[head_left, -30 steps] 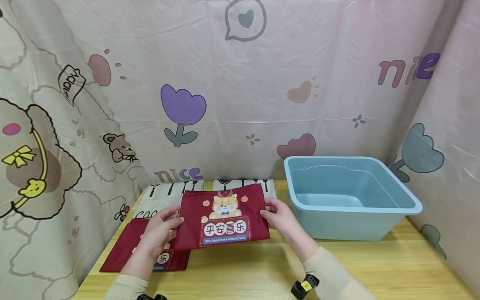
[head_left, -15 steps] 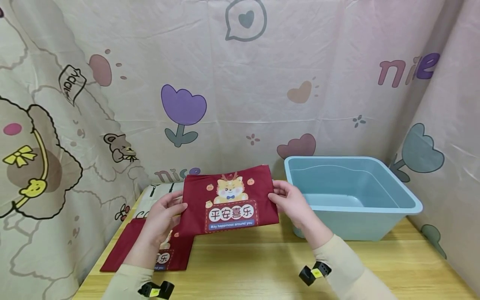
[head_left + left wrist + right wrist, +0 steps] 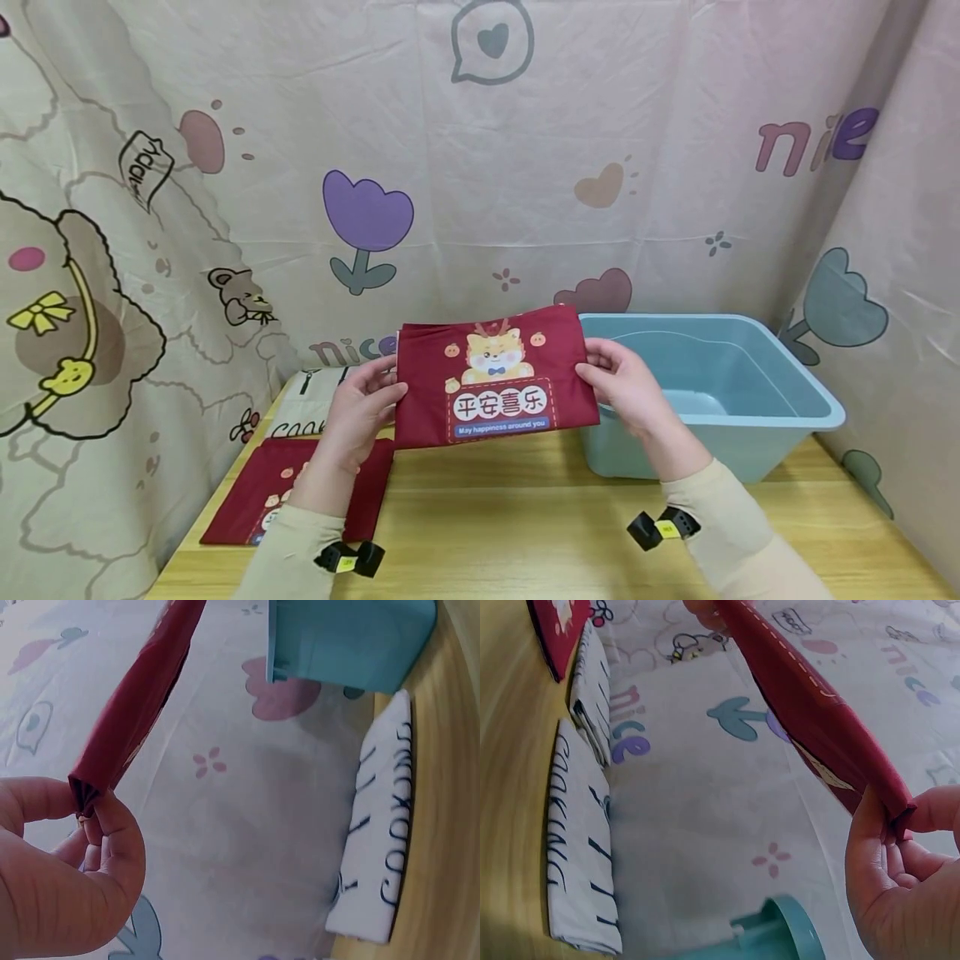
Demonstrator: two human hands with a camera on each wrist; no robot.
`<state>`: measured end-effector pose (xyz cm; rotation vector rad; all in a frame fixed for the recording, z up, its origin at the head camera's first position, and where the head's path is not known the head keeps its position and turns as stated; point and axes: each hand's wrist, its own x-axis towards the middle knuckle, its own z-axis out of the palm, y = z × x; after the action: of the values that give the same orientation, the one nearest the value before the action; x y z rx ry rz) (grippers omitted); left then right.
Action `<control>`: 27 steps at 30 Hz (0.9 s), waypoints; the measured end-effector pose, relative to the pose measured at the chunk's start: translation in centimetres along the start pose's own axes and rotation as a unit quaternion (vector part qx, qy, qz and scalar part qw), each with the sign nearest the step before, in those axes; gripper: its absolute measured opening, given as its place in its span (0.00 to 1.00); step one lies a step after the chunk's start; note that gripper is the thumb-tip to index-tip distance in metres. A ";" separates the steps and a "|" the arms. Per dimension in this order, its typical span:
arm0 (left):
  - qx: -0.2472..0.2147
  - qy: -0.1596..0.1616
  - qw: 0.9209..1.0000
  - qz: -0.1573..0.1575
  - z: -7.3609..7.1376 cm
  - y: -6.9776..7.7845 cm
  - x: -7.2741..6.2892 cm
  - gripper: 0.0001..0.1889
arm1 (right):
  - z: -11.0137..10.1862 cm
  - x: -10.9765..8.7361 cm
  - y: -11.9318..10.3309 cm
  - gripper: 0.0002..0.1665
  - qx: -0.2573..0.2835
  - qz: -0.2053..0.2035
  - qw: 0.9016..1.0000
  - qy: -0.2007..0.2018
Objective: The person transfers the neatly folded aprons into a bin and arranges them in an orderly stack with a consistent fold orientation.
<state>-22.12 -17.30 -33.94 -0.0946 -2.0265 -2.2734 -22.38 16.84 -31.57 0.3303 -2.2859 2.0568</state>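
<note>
A folded dark red cloth with a cartoon animal print hangs in the air above the table, stretched between both hands. At its left edge, my left hand pinches it between thumb and fingers. My right hand pinches the opposite edge, overlapping the front left of the blue tub in the head view. Seen edge-on in the left wrist view, the cloth shows several layers at the pinched end. Another folded red cloth lies on the table, partly behind my left forearm.
A light blue plastic tub stands at the right of the wooden table. Two folded white cloths with black lettering, a nearer one and a farther one, lie along the back. A printed curtain hangs behind.
Both hands have raised the red cloth and carried it to the right, toward the tub. The tub and the red cloth on the table have stayed in place.
</note>
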 end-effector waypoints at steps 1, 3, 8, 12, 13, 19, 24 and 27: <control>0.003 -0.002 1.000 0.003 0.3 0.0 0.1 0.26 | -0.3 0.0 -0.1 0.24 -0.004 -0.002 1.000 0.001; 0.008 -0.009 1.000 0.008 0.9 0.2 0.3 0.26 | -1.0 -0.1 -0.1 0.24 -0.010 -0.006 1.000 0.004; 0.001 -0.021 0.999 0.030 2.4 0.5 0.7 0.25 | -2.5 -0.2 -0.3 0.24 -0.025 -0.010 1.000 0.014; -0.008 -0.025 0.999 0.034 3.8 0.8 1.1 0.25 | -3.8 -0.5 -0.7 0.25 -0.034 -0.012 0.999 0.021; -0.011 -0.024 0.999 0.032 4.2 0.9 1.2 0.24 | -4.1 -0.5 -0.8 0.26 -0.037 -0.012 0.999 0.022; -0.031 -0.023 0.999 0.025 6.5 1.1 1.7 0.24 | -6.0 -0.8 -1.2 0.28 -0.053 -0.014 0.998 0.036; -0.049 -0.022 0.998 0.020 8.3 1.0 1.9 0.24 | -7.6 -1.0 -1.0 0.31 -0.074 -0.011 0.996 0.049; -0.054 -0.023 0.998 0.015 9.2 0.8 2.0 0.23 | -8.4 -1.1 -0.7 0.32 -0.084 -0.011 0.995 0.057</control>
<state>-24.15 -8.29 -31.84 -0.1849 -1.9087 -2.3831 -22.02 25.26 -30.09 0.2218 -2.3529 1.8075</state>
